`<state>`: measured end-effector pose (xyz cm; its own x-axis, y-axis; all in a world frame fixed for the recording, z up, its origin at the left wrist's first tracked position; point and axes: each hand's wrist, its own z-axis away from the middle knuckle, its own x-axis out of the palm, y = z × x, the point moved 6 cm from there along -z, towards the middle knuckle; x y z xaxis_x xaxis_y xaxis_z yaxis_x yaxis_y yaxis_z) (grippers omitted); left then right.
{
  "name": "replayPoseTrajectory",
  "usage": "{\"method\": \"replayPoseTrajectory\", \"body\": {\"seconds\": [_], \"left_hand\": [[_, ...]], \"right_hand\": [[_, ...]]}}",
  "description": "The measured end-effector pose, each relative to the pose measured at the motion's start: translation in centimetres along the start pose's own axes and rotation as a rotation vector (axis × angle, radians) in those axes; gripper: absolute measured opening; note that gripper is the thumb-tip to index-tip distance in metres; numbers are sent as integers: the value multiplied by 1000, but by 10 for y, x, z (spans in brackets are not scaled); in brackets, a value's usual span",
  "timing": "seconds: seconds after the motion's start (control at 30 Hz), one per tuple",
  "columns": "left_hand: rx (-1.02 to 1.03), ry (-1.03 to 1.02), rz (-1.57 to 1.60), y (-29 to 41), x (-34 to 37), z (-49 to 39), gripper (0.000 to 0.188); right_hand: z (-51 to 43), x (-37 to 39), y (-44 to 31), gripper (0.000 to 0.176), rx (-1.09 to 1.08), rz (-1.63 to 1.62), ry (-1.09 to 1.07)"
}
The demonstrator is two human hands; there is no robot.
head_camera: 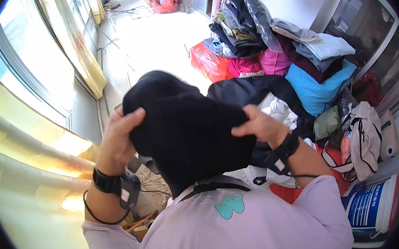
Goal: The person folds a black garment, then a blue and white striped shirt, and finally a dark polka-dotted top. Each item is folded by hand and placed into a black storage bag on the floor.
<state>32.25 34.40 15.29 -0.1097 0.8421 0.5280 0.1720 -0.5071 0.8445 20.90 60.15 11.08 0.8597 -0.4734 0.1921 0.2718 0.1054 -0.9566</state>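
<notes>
A black cloth garment [193, 132] is held up in front of my chest, its exact kind not clear from its bunched shape. My left hand [119, 135] grips its left edge with the thumb on the near side. On the opposite edge, my right hand [261, 125] pinches the fabric the same way. The cloth's lower end hangs down to my pale shirt [238, 228] and hides what lies directly behind it. Just beyond, to the right, lies a dark garment [239, 88] beside bunched white fabric [279, 111].
Folded clothes [237, 30], some in clear plastic, are heaped at the back right. A bright blue bundle [320, 87], a beige backpack [365, 141] and a white-and-blue bucket [373, 208] line the right side. Yellow curtains [35, 180] hang left; red plastic bags [166, 0] sit far off.
</notes>
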Motion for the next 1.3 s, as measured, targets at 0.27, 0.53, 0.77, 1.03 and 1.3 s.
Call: {"method": "replayPoseTrajectory", "body": {"seconds": [0.27, 0.53, 0.77, 1.03, 1.3], "left_hand": [[-504, -1, -175, -114, -65, 30, 56], [-544, 11, -339, -162, -96, 22, 70], [-438, -115, -68, -141, -96, -22, 32], [-619, -61, 24, -206, -47, -49, 31], [-729, -131, -18, -248, 28, -88, 31]], "right_hand": [[10, -3, 55, 58, 100, 86, 176], [24, -30, 82, 77, 269, 105, 294], [41, -82, 73, 29, -180, -259, 459], [106, -109, 86, 20, -186, -325, 737], [176, -146, 84, 22, -248, -235, 843]]}}
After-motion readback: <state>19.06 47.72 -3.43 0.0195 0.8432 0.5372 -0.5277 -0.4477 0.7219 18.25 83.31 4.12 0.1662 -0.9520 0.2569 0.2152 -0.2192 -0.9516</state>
